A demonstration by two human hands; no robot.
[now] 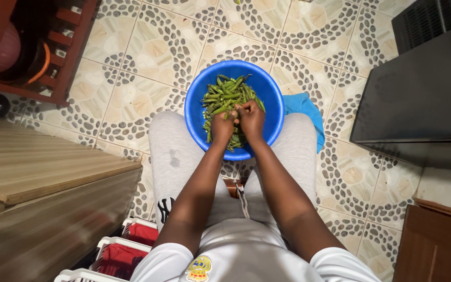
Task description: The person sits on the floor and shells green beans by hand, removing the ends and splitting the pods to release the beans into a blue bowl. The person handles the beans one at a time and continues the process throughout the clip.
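Note:
A round blue plastic bowl (pixel 267 89) rests on my knees, over grey trousers. It holds a heap of green pea pods (pixel 226 94). My left hand (pixel 222 125) and my right hand (pixel 251 117) are both over the near half of the bowl, fingers curled, knuckles close together. They pinch a single green pod (pixel 232 108) between them. My forearms reach straight forward from a white shirt at the bottom edge.
A blue cloth (pixel 303 107) lies by my right knee. Wooden counter (pixel 37 172) at left, red-and-white crates (pixel 123 250) below it, a red wooden rack (pixel 61 52) at top left. A black cabinet (pixel 418 99) stands right. Pebble-patterned tile floor (pixel 147 52) lies ahead.

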